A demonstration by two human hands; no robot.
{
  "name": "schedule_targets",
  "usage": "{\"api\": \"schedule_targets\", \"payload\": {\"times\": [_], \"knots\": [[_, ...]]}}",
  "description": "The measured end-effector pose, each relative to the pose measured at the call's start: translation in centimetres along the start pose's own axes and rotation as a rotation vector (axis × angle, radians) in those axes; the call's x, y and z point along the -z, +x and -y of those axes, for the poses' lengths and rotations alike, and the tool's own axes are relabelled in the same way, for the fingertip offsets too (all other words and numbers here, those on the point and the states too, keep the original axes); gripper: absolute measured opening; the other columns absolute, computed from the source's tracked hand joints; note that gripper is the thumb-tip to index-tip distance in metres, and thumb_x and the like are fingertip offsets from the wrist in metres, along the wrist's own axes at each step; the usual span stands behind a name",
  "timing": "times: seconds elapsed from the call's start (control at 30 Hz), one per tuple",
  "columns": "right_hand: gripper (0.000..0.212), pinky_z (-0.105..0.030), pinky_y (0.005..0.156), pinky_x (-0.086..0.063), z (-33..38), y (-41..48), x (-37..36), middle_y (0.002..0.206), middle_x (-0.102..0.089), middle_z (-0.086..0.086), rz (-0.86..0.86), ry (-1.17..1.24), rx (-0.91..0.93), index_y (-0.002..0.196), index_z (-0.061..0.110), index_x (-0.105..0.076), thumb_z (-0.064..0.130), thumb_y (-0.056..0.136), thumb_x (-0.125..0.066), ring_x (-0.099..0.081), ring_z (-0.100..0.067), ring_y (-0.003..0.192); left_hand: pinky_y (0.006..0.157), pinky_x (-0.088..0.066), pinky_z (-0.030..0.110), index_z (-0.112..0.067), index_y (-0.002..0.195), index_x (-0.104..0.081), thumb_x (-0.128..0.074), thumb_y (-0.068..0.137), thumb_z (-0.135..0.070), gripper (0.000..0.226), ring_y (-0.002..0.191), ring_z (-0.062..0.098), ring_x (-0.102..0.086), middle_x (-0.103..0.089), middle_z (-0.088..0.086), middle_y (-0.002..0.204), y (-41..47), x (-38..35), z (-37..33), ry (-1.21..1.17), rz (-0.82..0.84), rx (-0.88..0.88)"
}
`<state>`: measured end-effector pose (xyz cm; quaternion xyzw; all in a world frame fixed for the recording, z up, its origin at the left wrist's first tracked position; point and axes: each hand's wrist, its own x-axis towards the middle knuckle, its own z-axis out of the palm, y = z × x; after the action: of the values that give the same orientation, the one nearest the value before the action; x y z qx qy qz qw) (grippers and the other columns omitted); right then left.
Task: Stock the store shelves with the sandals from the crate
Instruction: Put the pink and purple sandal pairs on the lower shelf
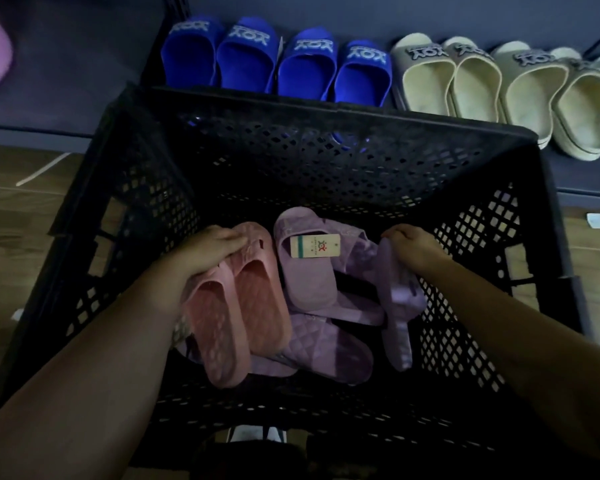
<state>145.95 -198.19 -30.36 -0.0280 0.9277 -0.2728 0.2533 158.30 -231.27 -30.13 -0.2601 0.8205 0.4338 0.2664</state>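
Both arms reach down into black crate (pixel 326 161) on the floor. Left hand (pixel 207 249) lies on top of the pink sandal pair (pixel 243 303), fingers (pixel 234 241) curled over the strap end, gripping it. Right hand (pixel 413 249) fingers closed on a lilac sandal (pixel 397 306) standing on edge against the crate's right wall. More lilac sandals (pixel 309 271) lie loose in the middle, one with a paper tag (pixel 315 245). Far side: shelf (pixel 84 64) holds four blue slides (pixel 274 64) in a row, cream slides (pixel 499 88) to their right.
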Motion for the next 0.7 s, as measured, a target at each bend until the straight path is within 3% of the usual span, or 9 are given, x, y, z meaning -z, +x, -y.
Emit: {"api": "schedule_targets", "payload": {"times": [0.1, 0.23, 0.33, 0.4, 0.5, 0.57, 0.7], "knots": [[0.019, -0.028, 0.082, -0.046, 0.0, -0.1, 0.1, 0.105, -0.066, -0.007, 0.064, 0.130, -0.034, 0.100, 0.020, -0.068, 0.018, 0.092, -0.051, -0.061, -0.023, 0.097, 0.095, -0.048, 0.033, -0.025, 0.121, -0.064, -0.055, 0.084, -0.059, 0.051, 0.109, 0.023, -0.059, -0.061, 0.002, 0.124, -0.4, 0.7, -1.1, 0.172, -0.080, -0.054], [0.020, -0.022, 0.059, -0.046, 0.7, -0.3, 1.1, 0.086, -0.062, -0.005, 0.133, 0.310, -0.057, 0.101, 0.020, -0.065, 0.007, 0.086, -0.061, -0.057, -0.017, 0.076, 0.097, -0.047, 0.034, -0.030, 0.121, -0.064, -0.055, 0.088, -0.052, 0.040, 0.113, 0.022, -0.058, -0.061, 0.000, 0.127, -0.7, 1.8, -1.8, 0.224, -0.133, -0.119], [0.044, -0.016, 0.064, -0.045, 0.8, -0.4, 1.8, 0.103, -0.059, -0.005, 0.373, 0.205, -0.031, 0.122, 0.018, -0.055, 0.004, 0.080, -0.062, -0.055, -0.011, 0.086, 0.094, -0.044, 0.028, -0.028, 0.117, -0.066, -0.058, 0.087, -0.050, 0.038, 0.112, 0.020, -0.058, -0.062, -0.003, 0.125, -0.7, 2.5, -1.9, 0.244, -0.138, -0.124], [0.054, -0.019, 0.075, -0.046, 0.5, -0.1, 2.1, 0.113, -0.057, -0.006, 0.416, 0.103, 0.001, 0.130, 0.016, -0.052, 0.002, 0.079, -0.064, -0.055, -0.015, 0.100, 0.091, -0.045, 0.027, -0.030, 0.114, -0.068, -0.059, 0.084, -0.054, 0.040, 0.111, 0.020, -0.058, -0.063, -0.003, 0.124, -0.7, 2.9, -2.0, 0.268, -0.174, -0.134], [0.044, -0.028, 0.079, -0.049, 0.0, 0.3, 2.3, 0.105, -0.061, -0.015, 0.432, 0.100, 0.044, 0.122, 0.014, -0.053, -0.004, 0.084, -0.064, -0.059, -0.022, 0.093, 0.081, -0.047, 0.027, -0.033, 0.107, -0.070, -0.059, 0.080, -0.061, 0.041, 0.104, 0.019, -0.061, -0.067, -0.002, 0.118, -0.8, 3.4, -1.8, 0.302, -0.225, -0.147], [0.033, -0.020, 0.068, -0.048, -0.2, 0.5, 2.1, 0.097, -0.059, -0.017, 0.386, 0.066, 0.111, 0.111, 0.017, -0.052, -0.003, 0.086, -0.062, -0.057, -0.018, 0.085, 0.079, -0.047, 0.028, -0.033, 0.106, -0.070, -0.058, 0.080, -0.062, 0.041, 0.103, 0.020, -0.062, -0.067, -0.002, 0.116, -0.9, 3.4, -1.7, 0.302, -0.237, -0.140], [0.031, -0.007, 0.057, -0.043, 0.9, 1.1, 2.4, 0.090, -0.059, -0.007, 0.169, 0.115, 0.182, 0.123, 0.011, -0.052, 0.003, 0.093, -0.055, -0.059, -0.004, 0.077, 0.079, -0.046, 0.028, -0.032, 0.111, -0.068, -0.053, 0.084, -0.060, 0.042, 0.106, 0.024, -0.060, -0.066, 0.001, 0.118, -1.0, 2.7, -2.2, 0.375, -0.263, -0.151]]}}
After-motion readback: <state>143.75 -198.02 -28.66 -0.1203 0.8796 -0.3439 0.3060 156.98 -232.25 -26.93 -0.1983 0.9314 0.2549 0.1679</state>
